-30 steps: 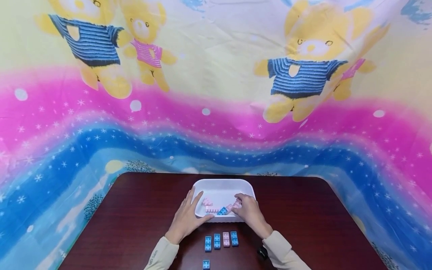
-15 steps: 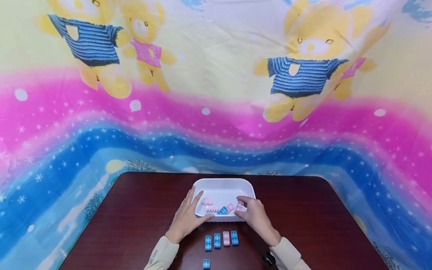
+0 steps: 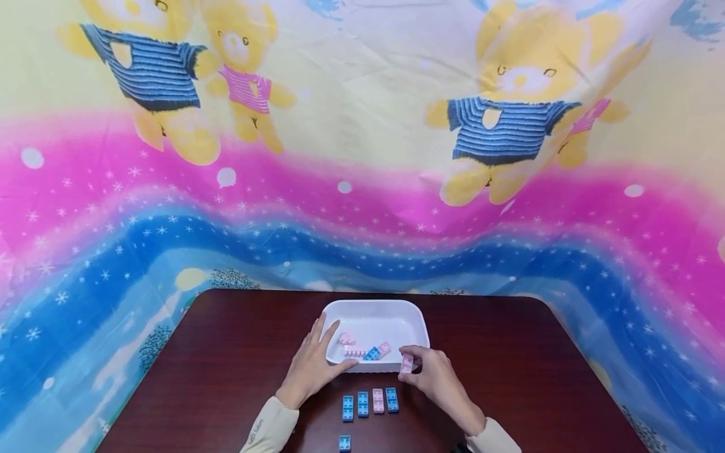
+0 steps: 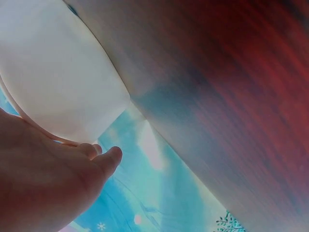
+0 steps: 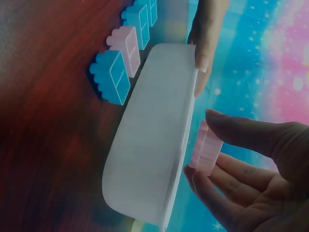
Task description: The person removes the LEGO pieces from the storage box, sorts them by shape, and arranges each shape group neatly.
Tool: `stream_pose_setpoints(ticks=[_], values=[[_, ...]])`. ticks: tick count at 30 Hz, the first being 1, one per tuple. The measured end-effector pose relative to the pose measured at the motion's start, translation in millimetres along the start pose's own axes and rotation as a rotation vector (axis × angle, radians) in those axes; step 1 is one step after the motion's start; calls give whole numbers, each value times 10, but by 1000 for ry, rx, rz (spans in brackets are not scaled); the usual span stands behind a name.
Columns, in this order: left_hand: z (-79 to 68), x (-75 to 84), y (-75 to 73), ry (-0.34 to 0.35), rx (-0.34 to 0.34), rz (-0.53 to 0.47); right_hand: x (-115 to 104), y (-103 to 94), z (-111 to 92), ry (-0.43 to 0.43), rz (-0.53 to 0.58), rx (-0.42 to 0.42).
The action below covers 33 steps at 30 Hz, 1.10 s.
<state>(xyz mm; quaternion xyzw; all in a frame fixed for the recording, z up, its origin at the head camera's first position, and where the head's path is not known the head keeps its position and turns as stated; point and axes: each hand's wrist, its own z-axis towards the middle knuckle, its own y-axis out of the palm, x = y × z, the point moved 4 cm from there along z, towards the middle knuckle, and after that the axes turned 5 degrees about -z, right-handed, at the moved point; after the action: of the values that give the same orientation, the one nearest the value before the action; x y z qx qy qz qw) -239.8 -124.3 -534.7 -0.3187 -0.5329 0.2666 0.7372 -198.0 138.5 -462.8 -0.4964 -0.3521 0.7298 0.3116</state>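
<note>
My right hand pinches a pink toy building brick between thumb and fingers, just off the front right corner of the white plastic tray. In the right wrist view the held pink brick has its studs toward the tray's rim. My left hand rests at the tray's left front corner, fingers straight and spread along the side, thumb on the front rim. Inside the tray lie a blue brick and several pink bricks, including a small pink one at the left.
In front of the tray, a short row of bricks stands on the dark wooden table: a pink one among blue ones. A smaller blue brick sits nearer the front edge. A bear-print cloth hangs behind.
My right hand has lifted the pink brick out of the tray and carried it toward me, past the front right rim. The left hand keeps its place on the tray.
</note>
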Motion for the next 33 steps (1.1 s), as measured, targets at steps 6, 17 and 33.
stream_pose_setpoints(ticks=[6, 17, 33], values=[[2, -13, 6, -1, 2, 3, 3, -7, -71, -14, 14, -43], [3, -8, -2, -12, -1, 4, 86, 75, -164, -3, 32, -124], [8, -2, 1, -2, -2, 2, 245, 308, -284, -53, 12, -180]])
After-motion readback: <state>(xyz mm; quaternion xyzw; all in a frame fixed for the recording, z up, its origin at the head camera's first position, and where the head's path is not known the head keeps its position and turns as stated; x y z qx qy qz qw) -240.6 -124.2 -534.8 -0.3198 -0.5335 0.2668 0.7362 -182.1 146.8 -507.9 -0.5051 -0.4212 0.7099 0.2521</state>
